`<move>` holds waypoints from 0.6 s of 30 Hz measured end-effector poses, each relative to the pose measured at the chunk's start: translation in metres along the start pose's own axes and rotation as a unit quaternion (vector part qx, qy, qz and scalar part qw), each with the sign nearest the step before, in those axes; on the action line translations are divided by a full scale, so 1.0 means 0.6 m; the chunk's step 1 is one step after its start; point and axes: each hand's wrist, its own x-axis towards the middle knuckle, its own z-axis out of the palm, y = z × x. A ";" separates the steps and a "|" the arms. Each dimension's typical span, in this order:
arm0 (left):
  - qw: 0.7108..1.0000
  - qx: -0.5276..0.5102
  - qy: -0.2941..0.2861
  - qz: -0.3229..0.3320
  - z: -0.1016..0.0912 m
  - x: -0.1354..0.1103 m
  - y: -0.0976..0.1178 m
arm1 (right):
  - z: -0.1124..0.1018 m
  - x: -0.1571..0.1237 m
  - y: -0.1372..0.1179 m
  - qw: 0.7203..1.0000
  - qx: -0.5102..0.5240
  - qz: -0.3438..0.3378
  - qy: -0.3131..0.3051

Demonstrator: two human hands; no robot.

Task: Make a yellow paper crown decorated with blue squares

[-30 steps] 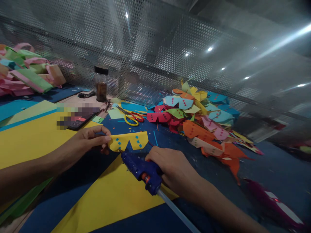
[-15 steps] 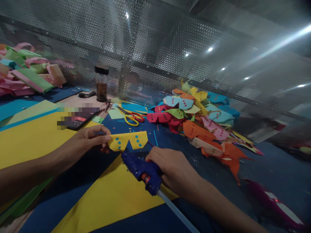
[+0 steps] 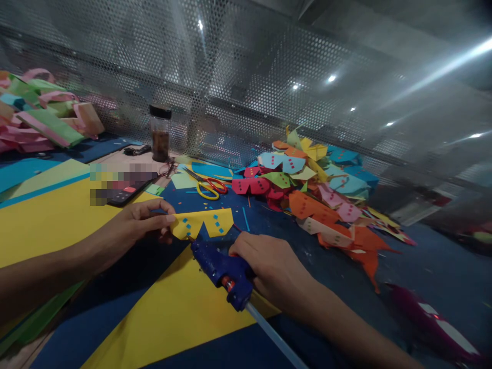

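Between thumb and fingers, my left hand (image 3: 151, 219) pinches the left end of a yellow paper cutout (image 3: 202, 224) dotted with small blue squares and notched along its lower edge. My right hand (image 3: 272, 264) is wrapped round a dark blue hot glue gun (image 3: 221, 271). A clear glue stick (image 3: 272, 335) sticks out of its rear. The gun's nozzle (image 3: 192, 239) is at the cutout's lower left edge; whether it touches the paper I cannot tell. Below the gun lies a large yellow paper sheet (image 3: 165, 318).
Scissors (image 3: 209, 190) with red and yellow handles lie beyond the cutout. A pile of colourful paper cutouts (image 3: 307, 174) is at the right, a purple tool (image 3: 430, 323) nearer. A phone (image 3: 130, 192), a lidded jar (image 3: 160, 136) and folded paper pieces (image 3: 46, 113) are leftward.
The glue gun and my right hand have shifted very slightly left. The phone's screen display looks different. My left hand still holds the cutout in the same place.
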 end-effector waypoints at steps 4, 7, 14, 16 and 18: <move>1.000 0.003 -0.001 0.002 0.001 0.001 0.001 | 0.002 0.000 0.000 1.000 -0.007 -0.003 0.008; 1.000 0.006 0.001 0.004 0.001 0.001 0.000 | 0.005 0.000 0.001 1.000 -0.007 -0.002 0.016; 1.000 0.013 0.003 0.012 -0.002 0.001 -0.002 | 0.004 -0.002 0.004 1.000 0.004 -0.010 0.028; 1.000 0.012 0.003 0.013 -0.002 0.002 -0.002 | 0.003 -0.002 0.003 1.000 0.007 -0.012 0.023; 1.000 0.010 0.005 0.014 -0.001 0.003 -0.001 | 0.002 -0.001 0.002 1.000 0.003 -0.009 0.011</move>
